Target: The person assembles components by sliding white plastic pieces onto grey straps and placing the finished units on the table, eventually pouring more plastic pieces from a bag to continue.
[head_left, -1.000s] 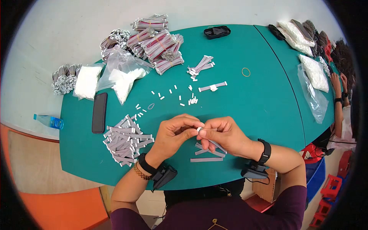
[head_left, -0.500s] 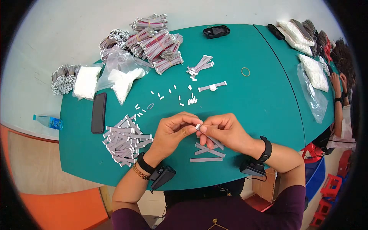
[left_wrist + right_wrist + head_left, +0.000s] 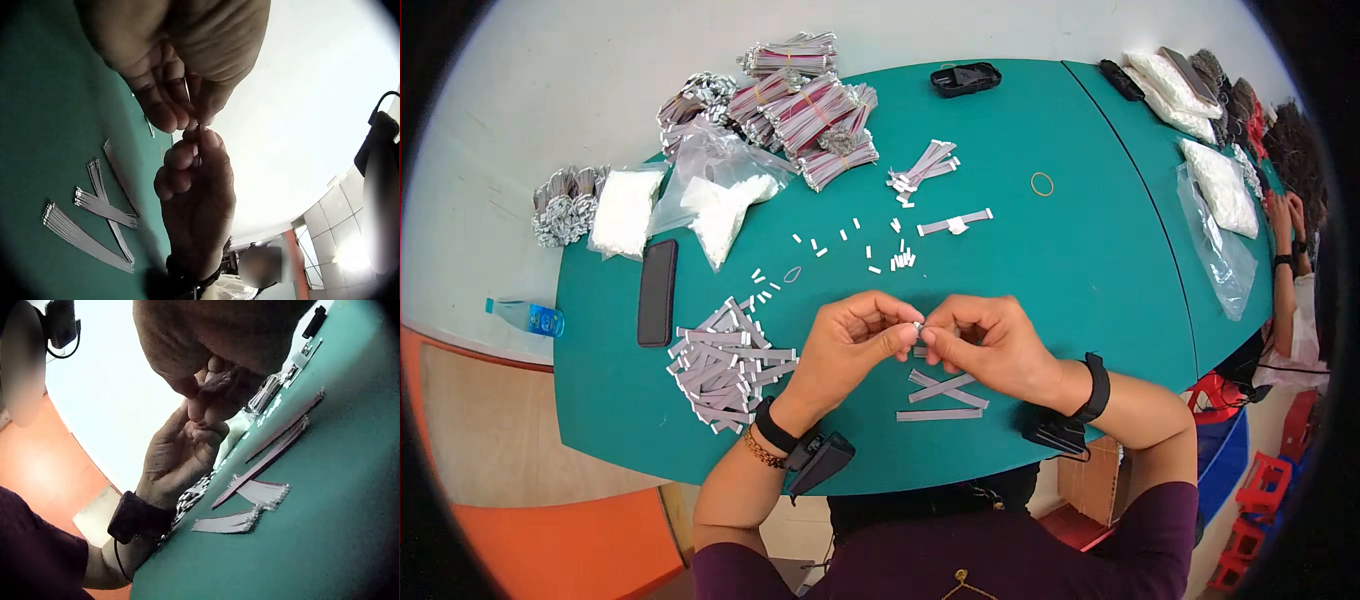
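Observation:
Both hands meet over the table near its front edge. My left hand (image 3: 865, 335) pinches a small white connector (image 3: 918, 326) between thumb and forefinger. Fingertips touching the left's, my right hand (image 3: 990, 345) pinches the end of a grey ribbon cable (image 3: 199, 156), a thin dark edge in the left wrist view; most of it is hidden by the fingers. Below the hands lie several loose grey ribbon cables (image 3: 940, 414), two of them crossed. To the left is a heap of ribbon cables (image 3: 730, 365) with white ends.
Loose white connectors (image 3: 902, 262) lie scattered beyond the hands, near a small cable pile (image 3: 925, 168). Farther back are bundled cables (image 3: 815, 110) and plastic bags of white parts (image 3: 725, 215). A phone (image 3: 658, 293) lies left; a rubber band (image 3: 1042, 183) lies right.
The right hand has turned slightly, and the cable that slanted out below it is now out of sight in the head view. The fingertips still meet at the white connector.

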The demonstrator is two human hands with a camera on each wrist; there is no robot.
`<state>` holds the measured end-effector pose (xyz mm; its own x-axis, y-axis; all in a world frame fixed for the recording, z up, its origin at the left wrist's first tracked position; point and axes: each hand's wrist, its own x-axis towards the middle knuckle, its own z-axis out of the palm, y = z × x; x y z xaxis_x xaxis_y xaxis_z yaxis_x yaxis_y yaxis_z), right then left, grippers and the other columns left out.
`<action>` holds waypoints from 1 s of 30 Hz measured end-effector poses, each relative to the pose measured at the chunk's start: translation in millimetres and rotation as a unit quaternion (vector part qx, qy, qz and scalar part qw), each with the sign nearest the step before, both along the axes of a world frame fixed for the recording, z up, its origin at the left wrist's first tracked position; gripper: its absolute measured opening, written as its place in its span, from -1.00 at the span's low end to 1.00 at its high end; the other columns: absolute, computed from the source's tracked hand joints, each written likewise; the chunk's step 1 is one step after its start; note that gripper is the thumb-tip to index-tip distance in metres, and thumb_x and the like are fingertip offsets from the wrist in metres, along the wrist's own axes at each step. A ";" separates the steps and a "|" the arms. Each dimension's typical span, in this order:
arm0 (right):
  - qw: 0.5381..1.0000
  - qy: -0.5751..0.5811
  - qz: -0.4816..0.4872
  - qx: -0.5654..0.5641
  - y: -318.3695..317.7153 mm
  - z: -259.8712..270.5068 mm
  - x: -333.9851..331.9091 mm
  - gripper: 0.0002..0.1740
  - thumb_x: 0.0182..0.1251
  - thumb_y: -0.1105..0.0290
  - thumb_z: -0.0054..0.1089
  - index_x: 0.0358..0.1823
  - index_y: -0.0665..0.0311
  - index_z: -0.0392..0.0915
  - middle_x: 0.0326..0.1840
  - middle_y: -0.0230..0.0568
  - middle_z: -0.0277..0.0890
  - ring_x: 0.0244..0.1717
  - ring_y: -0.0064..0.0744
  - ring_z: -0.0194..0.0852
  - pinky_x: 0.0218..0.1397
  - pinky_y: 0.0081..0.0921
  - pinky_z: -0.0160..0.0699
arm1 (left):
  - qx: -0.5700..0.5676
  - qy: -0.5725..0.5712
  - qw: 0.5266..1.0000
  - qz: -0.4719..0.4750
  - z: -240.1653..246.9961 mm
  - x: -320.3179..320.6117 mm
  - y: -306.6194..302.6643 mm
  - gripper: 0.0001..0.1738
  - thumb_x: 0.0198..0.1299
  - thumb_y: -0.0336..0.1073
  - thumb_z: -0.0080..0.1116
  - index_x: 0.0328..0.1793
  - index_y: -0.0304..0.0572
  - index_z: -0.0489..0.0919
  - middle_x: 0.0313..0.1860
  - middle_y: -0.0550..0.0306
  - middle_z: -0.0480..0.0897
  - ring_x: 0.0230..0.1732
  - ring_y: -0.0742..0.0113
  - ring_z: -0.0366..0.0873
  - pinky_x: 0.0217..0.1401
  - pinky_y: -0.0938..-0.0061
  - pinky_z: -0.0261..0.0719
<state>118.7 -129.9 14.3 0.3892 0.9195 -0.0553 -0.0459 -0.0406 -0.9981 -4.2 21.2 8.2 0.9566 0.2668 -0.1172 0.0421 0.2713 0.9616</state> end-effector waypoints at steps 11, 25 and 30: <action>0.999 -0.026 0.022 0.020 -1.9 -0.7 0.4 -0.82 0.32 0.43 0.12 -0.45 0.32 0.55 -0.63 -0.44 0.46 -0.61 -0.79 0.26 -0.61 -0.70 0.19 | 0.019 -0.015 1.000 0.004 -1.9 -1.8 -3.4 -0.88 0.14 -0.47 0.22 -0.20 -0.34 0.57 -0.32 0.11 0.62 -0.35 0.48 0.53 -0.24 0.61 0.52; 0.997 0.043 0.042 -0.040 2.7 5.0 9.1 -0.76 0.38 0.35 0.07 -0.44 0.30 0.50 -0.62 -0.47 0.43 -0.66 -0.81 0.19 -0.64 -0.75 0.10 | -0.083 -0.006 0.996 -0.011 -2.7 0.6 -0.4 -0.79 0.27 -0.32 0.12 -0.09 -0.33 0.56 -0.30 0.17 0.60 -0.33 0.53 0.48 -0.19 0.61 0.49; 0.997 0.044 0.050 -0.037 2.1 1.5 6.4 -0.77 0.36 0.36 0.09 -0.46 0.31 0.49 -0.63 -0.47 0.43 -0.66 -0.81 0.19 -0.64 -0.75 0.11 | -0.011 0.007 1.000 -0.015 -0.3 1.7 -1.9 -0.81 0.24 -0.34 0.15 -0.12 -0.33 0.54 -0.30 0.15 0.60 -0.37 0.51 0.48 -0.26 0.62 0.46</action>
<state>125.1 -127.8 15.8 0.2872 0.9454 -0.1538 -0.1248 -0.1223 -0.9846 -2.5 19.3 8.0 0.9623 0.2360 -0.1351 0.0629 0.2899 0.9550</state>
